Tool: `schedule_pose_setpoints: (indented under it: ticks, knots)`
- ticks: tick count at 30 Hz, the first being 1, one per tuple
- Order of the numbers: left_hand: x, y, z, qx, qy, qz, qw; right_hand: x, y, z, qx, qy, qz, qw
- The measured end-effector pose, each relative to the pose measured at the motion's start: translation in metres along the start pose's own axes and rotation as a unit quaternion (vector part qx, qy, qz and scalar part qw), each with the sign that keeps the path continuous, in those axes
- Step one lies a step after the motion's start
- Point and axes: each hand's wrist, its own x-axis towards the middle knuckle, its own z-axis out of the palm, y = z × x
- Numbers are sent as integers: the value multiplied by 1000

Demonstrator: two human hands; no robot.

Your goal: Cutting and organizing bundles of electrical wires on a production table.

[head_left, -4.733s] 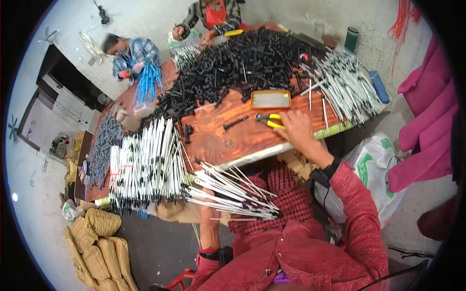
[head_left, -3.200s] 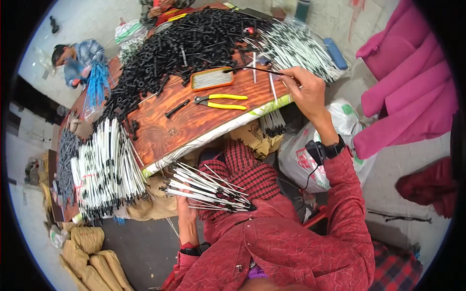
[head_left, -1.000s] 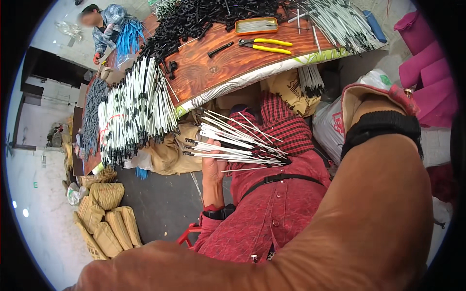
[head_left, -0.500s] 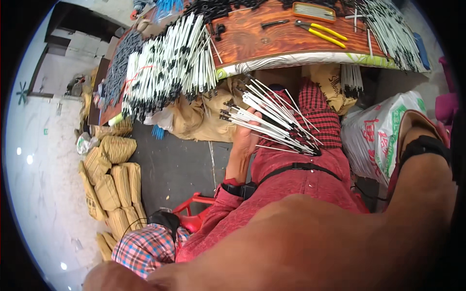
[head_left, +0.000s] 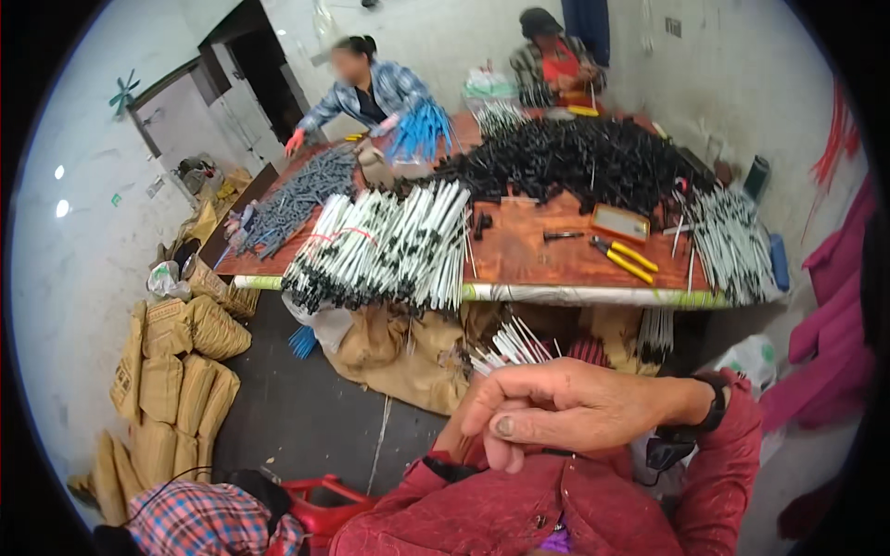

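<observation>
My right hand (head_left: 565,403) is in front of my chest, its fingers curled in and the thumb laid against them; nothing shows in it. Behind it, my left forearm (head_left: 454,437) reaches forward, but the right hand covers the left hand's fingers. A bundle of thin white rods (head_left: 510,347) sticks up from where that left hand is, above my lap; its lower part is hidden. On the table beyond lies a large pile of white rods with black ends (head_left: 389,246), partly tied with red string.
On the wooden table (head_left: 524,264) lie yellow-handled pliers (head_left: 626,261), an orange-rimmed box (head_left: 619,223), black parts (head_left: 575,153), grey parts (head_left: 301,199) and more white rods (head_left: 737,243). Two people work across it. Brown sacks (head_left: 176,380) and a red stool (head_left: 320,505) stand left.
The view has tipped up, bringing the far table and two people in. My right arm has come down from close to the camera, its hand now covering my left hand and part of the bundle.
</observation>
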Motion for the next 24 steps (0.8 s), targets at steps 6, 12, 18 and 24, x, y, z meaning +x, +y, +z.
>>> schedule_pose_setpoints:
  ticks: [6, 12, 18, 24]
  knots:
    - [-146, -43, -16, 78, 13, -153, 985, 1, 14, -11, -123, 55, -16, 991]
    - [-78, -67, -56, -108, 46, 89, 989, -7, 67, -109, -260, 339, -95, 899]
    - [-88, -30, -30, -77, -98, 153, 980, -15, 97, -111, -199, 348, -66, 914]
    - [-104, -49, -44, -101, -106, 94, 985, -10, 108, -104, -203, 329, -49, 921]
